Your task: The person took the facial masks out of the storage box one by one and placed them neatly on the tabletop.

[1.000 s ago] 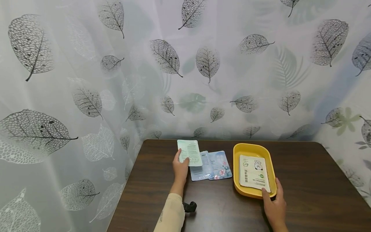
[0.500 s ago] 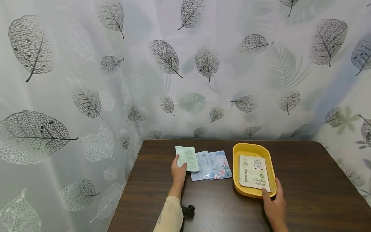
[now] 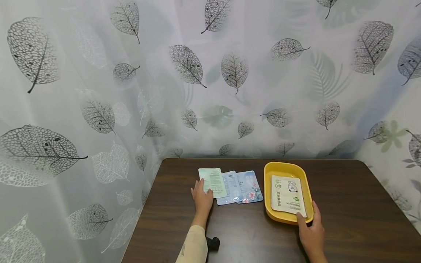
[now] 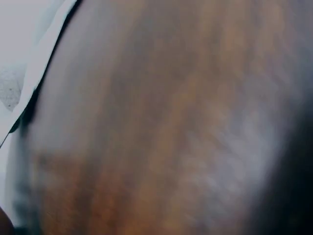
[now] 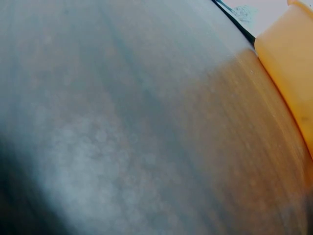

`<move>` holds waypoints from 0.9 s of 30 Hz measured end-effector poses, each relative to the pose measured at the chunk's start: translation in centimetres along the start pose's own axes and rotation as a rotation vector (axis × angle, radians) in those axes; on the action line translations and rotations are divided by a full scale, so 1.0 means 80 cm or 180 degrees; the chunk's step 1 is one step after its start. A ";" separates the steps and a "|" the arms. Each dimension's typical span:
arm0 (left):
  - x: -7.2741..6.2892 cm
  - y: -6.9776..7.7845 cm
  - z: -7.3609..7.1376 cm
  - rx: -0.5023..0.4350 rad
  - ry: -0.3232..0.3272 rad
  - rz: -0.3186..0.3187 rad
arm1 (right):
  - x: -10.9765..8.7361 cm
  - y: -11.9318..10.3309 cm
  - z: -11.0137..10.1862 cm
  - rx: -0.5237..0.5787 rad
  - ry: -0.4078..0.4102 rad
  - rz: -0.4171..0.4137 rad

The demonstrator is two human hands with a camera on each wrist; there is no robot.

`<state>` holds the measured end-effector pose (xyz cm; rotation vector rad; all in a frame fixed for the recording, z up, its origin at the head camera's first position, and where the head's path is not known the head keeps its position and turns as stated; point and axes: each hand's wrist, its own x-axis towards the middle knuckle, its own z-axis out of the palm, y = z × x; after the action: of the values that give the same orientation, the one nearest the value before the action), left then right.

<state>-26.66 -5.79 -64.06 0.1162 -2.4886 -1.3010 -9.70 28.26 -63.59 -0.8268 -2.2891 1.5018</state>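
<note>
In the head view a pale green sachet (image 3: 212, 182) printed with small text lies flat, its right edge over a light blue sachet (image 3: 229, 189). That one in turn overlaps a blue sachet with pink flowers (image 3: 250, 187). My left hand (image 3: 201, 199) rests at the green sachet's lower left, fingers spread along its edge and thumb at its near side. My right hand (image 3: 312, 232) holds the near right corner of a yellow tray (image 3: 275, 216), thumb over the rim. Inside the tray lies a cream packet with a cartoon animal (image 3: 287, 195). The tray's wall (image 5: 288, 63) shows in the right wrist view.
All of this is on a dark wood table (image 3: 243, 233). A leaf-printed curtain (image 3: 210, 109) hangs behind its far edge and along the left. A black object (image 3: 213, 243) sits beside my left forearm, at the wrist.
My left hand has brought the green sachet down and nearer, laying it beside the blue ones, and its fingers have loosened from it. My right hand and the tray stay put.
</note>
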 end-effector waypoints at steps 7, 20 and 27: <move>-0.004 -0.006 -0.002 0.0601 -0.0182 0.0048 | 0.002 0.000 -0.002 0.0018 -0.0016 -0.0020; -0.007 -0.014 0.004 0.1085 -0.0315 0.0075 | -0.002 -0.003 0.000 0.0014 0.0005 -0.0051; -0.008 -0.013 0.003 0.1223 -0.0423 -0.0049 | -0.003 -0.002 -0.001 0.0029 0.0028 -0.0040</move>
<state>-26.20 -6.07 -65.18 0.1424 -2.8295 -0.8444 -9.51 28.12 -63.43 -0.8136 -2.2753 1.4994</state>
